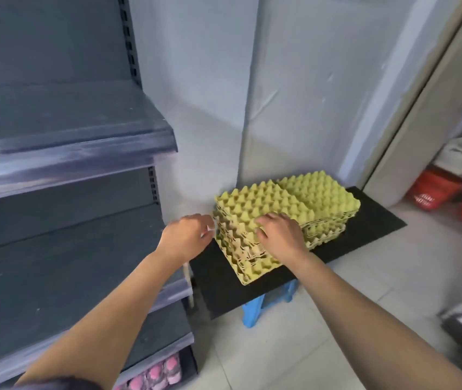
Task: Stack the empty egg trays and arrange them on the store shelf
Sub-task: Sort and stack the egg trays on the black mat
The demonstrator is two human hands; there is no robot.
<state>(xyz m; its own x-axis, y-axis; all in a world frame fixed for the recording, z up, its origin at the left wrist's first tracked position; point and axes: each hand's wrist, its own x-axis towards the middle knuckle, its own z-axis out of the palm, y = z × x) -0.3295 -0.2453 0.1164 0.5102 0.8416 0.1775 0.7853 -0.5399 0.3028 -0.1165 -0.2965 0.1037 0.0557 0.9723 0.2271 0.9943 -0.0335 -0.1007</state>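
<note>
Left hand beside, right hand atop yellow egg-tray stack

2 tray stacks side by side on board; shelves left.
</note>
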